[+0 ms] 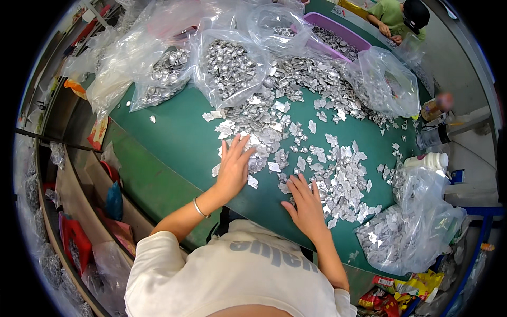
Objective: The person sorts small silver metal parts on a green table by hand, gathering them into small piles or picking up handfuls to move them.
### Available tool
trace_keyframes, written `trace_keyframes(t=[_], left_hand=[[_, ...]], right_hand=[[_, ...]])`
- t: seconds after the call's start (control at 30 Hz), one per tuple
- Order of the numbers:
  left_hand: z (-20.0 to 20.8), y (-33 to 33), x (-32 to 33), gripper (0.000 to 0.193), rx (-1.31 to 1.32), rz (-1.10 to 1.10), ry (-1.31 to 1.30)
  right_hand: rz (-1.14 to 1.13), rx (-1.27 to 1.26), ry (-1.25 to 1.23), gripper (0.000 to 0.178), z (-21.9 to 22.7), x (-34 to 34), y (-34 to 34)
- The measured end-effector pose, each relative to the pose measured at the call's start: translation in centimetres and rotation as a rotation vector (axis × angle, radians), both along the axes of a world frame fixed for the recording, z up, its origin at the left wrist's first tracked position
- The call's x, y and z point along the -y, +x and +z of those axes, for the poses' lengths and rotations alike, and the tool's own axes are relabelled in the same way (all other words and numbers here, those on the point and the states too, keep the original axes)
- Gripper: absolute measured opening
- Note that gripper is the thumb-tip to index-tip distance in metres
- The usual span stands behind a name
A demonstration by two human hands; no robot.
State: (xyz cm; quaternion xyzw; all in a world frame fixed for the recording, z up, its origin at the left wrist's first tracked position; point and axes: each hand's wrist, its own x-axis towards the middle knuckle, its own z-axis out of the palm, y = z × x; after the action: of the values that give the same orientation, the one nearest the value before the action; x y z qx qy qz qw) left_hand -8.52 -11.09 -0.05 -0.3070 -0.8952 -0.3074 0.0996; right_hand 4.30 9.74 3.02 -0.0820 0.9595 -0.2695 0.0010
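Small flat silvery metal pieces [343, 179] with wavy outlines lie scattered over the green tabletop [169, 137]. My left hand [234, 166], a bangle at its wrist, rests with fingers spread at the edge of a heap of metal pieces [264, 127]. To its right, my right hand [305, 206] reaches flat over the table with its fingers stretched out, its tips beside a few loose pieces. Neither hand shows anything gripped. Whatever lies under the fingertips is hidden.
Open clear bags [227, 68] of metal pieces and a purple bin [338, 37] stand at the back. Another filled bag [391, 238] and a white bottle [428, 160] are at the right. A person in green [393, 18] works at the far right. Shelves [68, 195] line the left.
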Motion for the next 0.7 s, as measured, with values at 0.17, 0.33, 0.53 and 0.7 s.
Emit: trace_keyframes(t=[0.17,0.33,0.53,0.7], left_hand=[[0.8,0.7,-3.5,0.042,0.065,-0.237,0.072],[0.3,-0.9,-5.3,0.04,-0.016,-0.312,-0.125],[0.7,-0.3,-4.8,0.025,-0.017,-0.259,0.108],[1.3,3.0,-2.6,0.019,0.112,-0.321,0.155]], right_hand=[[-0.098,-0.136,-0.109,0.039,-0.2,-0.1,0.9],[-0.092,-0.12,-0.038,0.04,-1.2,-0.9,2.3],[-0.124,-0.181,0.006,0.036,-0.2,-0.1,-1.1],[-0.093,-0.1,0.078,0.037,-0.7,-0.1,0.0]])
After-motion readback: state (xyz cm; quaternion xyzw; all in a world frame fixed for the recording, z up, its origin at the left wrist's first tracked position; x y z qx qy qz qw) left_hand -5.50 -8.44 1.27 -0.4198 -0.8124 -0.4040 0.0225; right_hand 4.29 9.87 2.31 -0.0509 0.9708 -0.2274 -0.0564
